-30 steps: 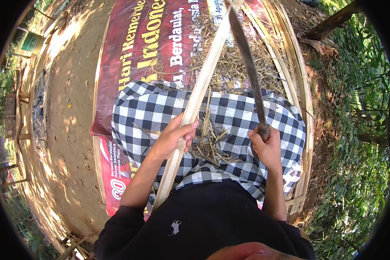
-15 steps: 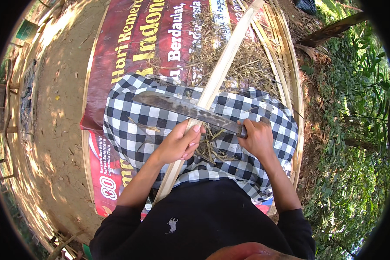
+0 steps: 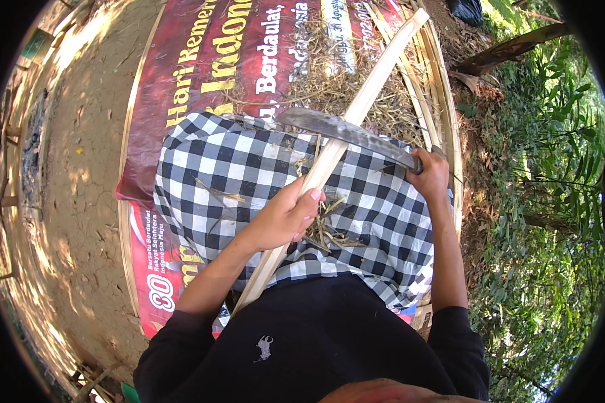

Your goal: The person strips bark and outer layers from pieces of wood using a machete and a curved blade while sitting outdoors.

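A long pale wooden strip (image 3: 370, 89) slants from my waist up to the far right. My left hand (image 3: 286, 213) is closed around its lower part. In my right hand (image 3: 429, 174) is the handle of a machete (image 3: 356, 136), whose dark, worn blade points left and lies across the strip, beyond my left hand. A black-and-white checkered cloth (image 3: 215, 161) covers my lap beneath both hands. Curled shavings (image 3: 333, 232) rest on the cloth just right of my left hand.
A red printed banner (image 3: 154, 134) lies under the cloth, with a heap of shavings (image 3: 383, 101) on it. More pale strips (image 3: 444, 101) run along the right edge. Bare earth (image 3: 81, 201) is at left, green plants (image 3: 544, 201) at right. A dark log (image 3: 511, 48) juts in at far right.
My right hand and the machete have moved away from me and to the right, further up the strip. The strip's far end has shifted slightly right. My left hand keeps its grip.
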Demonstrator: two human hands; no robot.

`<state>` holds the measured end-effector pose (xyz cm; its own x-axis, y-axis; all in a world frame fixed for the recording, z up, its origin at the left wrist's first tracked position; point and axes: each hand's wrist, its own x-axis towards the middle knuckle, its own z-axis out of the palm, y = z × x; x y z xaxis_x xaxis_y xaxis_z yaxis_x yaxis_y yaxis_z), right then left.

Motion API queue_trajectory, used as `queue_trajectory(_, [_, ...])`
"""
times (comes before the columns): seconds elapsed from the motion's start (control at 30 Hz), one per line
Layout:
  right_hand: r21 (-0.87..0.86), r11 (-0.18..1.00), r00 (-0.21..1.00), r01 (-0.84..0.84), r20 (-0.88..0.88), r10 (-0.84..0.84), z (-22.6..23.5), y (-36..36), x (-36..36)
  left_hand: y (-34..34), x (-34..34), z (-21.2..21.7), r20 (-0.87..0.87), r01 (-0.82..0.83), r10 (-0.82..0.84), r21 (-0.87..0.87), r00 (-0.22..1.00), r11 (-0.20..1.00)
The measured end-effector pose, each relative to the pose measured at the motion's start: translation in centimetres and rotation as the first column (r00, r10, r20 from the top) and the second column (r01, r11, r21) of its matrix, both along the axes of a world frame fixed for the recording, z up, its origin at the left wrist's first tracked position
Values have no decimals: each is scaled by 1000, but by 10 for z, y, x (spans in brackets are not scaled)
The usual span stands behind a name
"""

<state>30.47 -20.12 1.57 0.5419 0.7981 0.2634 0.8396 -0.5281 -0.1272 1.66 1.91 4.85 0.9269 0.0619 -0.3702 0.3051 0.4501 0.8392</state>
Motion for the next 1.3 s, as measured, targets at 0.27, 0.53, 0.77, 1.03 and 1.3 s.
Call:
queue_trajectory(0.27, [7,988,986,-157,-53,157,25,26,-86,3,-4,-18,-38,-79,76,-83,996,993])
queue_trajectory(0.53, [-138,954,953,266,-112,-282,20,-9,21,-8,-29,0,-13,44,-45,-44,999,998])
queue_trajectory(0.77, [-59,998,989,-11,-148,2,28,13,-69,-16,-20,-17,-46,20,-24,-86,999,996])
queue_trajectory(1.03, [25,966,963,-256,-87,257,1,-9,-39,-12,-11,-5,33,89,-88,-4,996,996])
queue_trajectory(1.3, [88,799,803,595,-104,-587,18,-46,49,-10,-30,-12,-26,51,-54,-110,998,993])
